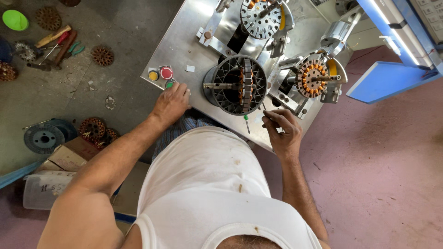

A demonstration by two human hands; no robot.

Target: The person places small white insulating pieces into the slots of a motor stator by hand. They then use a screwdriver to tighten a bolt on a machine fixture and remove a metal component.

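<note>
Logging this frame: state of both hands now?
Left hand: fingers on the green button, holding nothing.
Right hand: fingers curled at the metal table edge; any grip cannot be told.

Floor, left: green bowl (14, 20), screwdrivers (57, 44), wound stators (94, 130), wire spool (44, 138), cardboard box (64, 159); rt: blue panel (385, 80).

Steel machine table (184, 46) carries a black winding cage (235, 85) in the middle, a spoked disc (262, 18) behind it and a copper-wound stator (313, 77) to the side. Three buttons (161, 76) sit at its near corner. On the floor (120, 32): screwdrivers (57, 44), rusty stators (102, 56), a wire spool (44, 138), a green bowl (15, 20).
</note>
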